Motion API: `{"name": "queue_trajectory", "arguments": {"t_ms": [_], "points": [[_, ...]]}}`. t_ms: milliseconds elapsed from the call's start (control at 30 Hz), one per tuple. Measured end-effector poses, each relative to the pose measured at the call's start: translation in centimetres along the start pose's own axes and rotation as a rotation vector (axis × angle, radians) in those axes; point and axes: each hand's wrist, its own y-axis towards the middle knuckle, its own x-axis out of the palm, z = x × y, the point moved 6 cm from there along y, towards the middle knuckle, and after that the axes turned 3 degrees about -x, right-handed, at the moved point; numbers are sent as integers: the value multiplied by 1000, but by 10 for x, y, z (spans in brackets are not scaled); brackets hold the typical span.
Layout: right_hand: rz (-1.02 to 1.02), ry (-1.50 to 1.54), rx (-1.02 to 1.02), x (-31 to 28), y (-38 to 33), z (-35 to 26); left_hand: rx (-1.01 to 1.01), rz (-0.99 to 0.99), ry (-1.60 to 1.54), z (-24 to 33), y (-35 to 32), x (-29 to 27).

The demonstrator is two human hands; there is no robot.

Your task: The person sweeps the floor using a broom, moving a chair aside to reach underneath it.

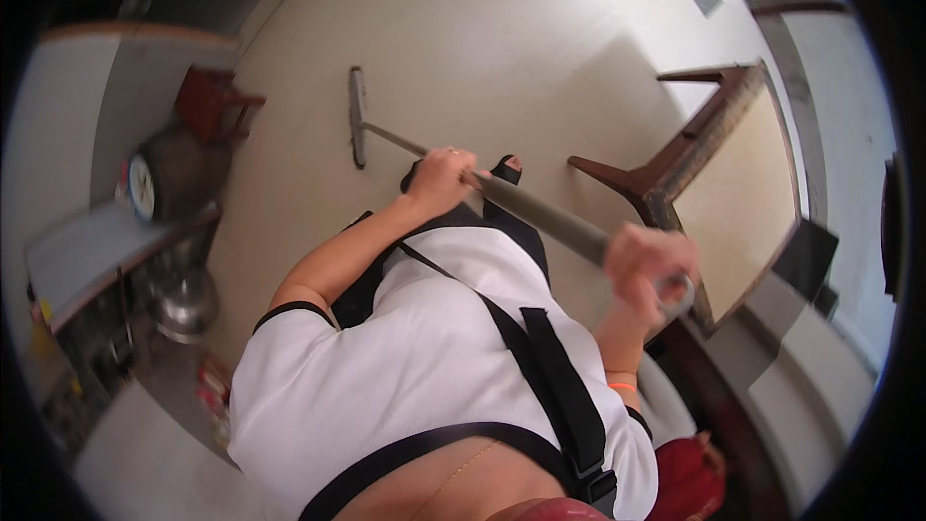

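Both my hands are wrapped round the long pole (540, 210) of a floor squeegee, which slants across my front. My left hand (444, 180) grips it lower down, in front of my waist. Slightly blurred, my right hand (648, 265) closes round the upper part, near the pole's rounded end at my right side. The narrow grey squeegee head (358, 118) rests on the pale floor (463, 48), ahead and to the left of my feet.
A dark-framed wooden table (743, 203) with a pale top stands at the right. On the left are a small reddish-brown stool (207, 104), a dark drum-shaped thing (178, 174), a low shelf (82, 256) and a shiny metal pot (186, 306). A red bag-like thing (690, 478) lies behind my right side.
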Motion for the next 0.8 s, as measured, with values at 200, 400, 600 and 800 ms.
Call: {"name": "queue_trajectory", "arguments": {"t_ms": [200,400,600,800], "points": [[-583,309,620,63,-36,141,-677,266,81,-104,-139,-6],[-963,254,788,127,-118,197,-973,389,-15,-171,-288,65],[-1058,148,802,138,-128,218,-913,287,-155,-195,-291,114],[-742,-223,687,69,-33,172,-773,291,-343,-155,-128,91]]}}
